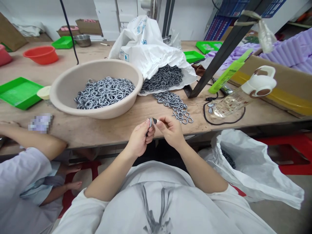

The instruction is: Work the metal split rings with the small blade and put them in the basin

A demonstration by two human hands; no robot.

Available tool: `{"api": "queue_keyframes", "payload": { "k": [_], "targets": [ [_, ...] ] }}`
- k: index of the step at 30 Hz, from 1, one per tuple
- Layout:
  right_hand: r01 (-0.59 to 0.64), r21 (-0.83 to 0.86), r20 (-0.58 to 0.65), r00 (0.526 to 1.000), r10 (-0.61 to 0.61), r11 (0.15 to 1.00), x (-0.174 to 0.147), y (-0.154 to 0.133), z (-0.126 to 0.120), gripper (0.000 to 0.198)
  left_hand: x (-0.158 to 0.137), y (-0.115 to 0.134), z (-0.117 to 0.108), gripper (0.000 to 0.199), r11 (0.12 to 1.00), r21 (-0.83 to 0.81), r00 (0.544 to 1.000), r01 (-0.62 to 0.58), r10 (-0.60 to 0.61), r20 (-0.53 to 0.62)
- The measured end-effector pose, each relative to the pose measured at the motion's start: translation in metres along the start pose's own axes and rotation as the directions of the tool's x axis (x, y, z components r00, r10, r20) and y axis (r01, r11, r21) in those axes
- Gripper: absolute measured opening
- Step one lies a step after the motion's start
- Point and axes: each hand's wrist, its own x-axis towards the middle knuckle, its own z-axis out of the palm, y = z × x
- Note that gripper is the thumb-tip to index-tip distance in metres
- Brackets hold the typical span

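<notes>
Just in front and right of the round beige plastic basin (104, 113), the left hand (139, 139) grips a glossy grey ring (150, 122); the right hand (173, 132) seems to pinch a small dark pointed piece (154, 121) against it. The ring looks light, stiff, slippery; its outer rim suits a pinch.

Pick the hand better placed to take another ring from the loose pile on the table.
Probably the right hand: it is nearer the loose rings, while the left hand holds a ring.
</notes>
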Motion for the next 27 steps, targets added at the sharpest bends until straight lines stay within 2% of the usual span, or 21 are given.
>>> {"api": "queue_keyframes", "payload": {
  "k": [3,5,12,16,18,20,21,23,25,26,27],
  "targets": [
    [0.171,-0.209,0.028,0.985,-0.169,0.963,-0.006,-0.012,-0.004,0.052,0.0,0.001,0.001,0.057,1.0,-0.026,0.999,0.013,-0.014,-0.031],
    [0.202,-0.244,0.051,0.979,-0.196,0.948,-0.008,-0.016,-0.004,0.052,-0.001,0.0,0.001,0.058,0.999,-0.045,0.999,0.016,-0.018,-0.044],
    [0.146,-0.261,0.115,0.986,-0.12,0.954,-0.01,-0.013,-0.006,0.056,-0.001,-0.001,0.001,0.053,0.996,-0.069,0.998,0.055,-0.053,0.032],
    [0.121,-0.181,0.159,0.983,-0.093,0.976,-0.011,-0.01,-0.008,0.055,-0.004,-0.002,-0.001,0.052,0.995,-0.069,0.996,0.073,-0.069,0.058],
    [0.032,-0.173,0.113,0.994,-0.012,0.984,-0.007,0.002,-0.013,0.062,-0.009,-0.003,-0.001,0.051,0.998,0.018,0.984,0.055,-0.057,0.167],
    [-0.082,-0.24,-0.027,0.997,0.078,0.967,0.003,0.019,-0.021,0.072,-0.013,-0.004,-0.002,0.053,0.991,0.129,0.951,0.029,-0.067,0.303],
    [-0.126,-0.291,-0.084,0.991,0.106,0.948,0.011,0.029,-0.026,0.074,-0.015,-0.004,-0.003,0.054,0.986,0.164,0.941,0.016,-0.07,0.331],
    [-0.191,-0.47,-0.133,0.981,0.145,0.862,0.029,0.046,-0.035,0.061,-0.015,-0.004,-0.005,0.052,0.987,0.163,0.961,0.011,-0.056,0.27],
    [-0.231,-0.66,-0.132,0.972,0.193,0.715,0.051,0.057,-0.04,0.036,-0.012,-0.003,-0.009,0.047,0.991,0.128,0.988,0.027,-0.046,0.146],
    [-0.24,-0.734,-0.13,0.968,0.216,0.635,0.061,0.06,-0.04,0.028,-0.009,-0.003,-0.011,0.043,0.993,0.111,0.993,0.047,-0.058,0.103],
    [-0.247,-0.793,-0.127,0.961,0.245,0.557,0.072,0.062,-0.038,0.029,-0.007,-0.004,-0.013,0.039,0.993,0.092,0.994,0.069,-0.076,0.076]
  ]
}}
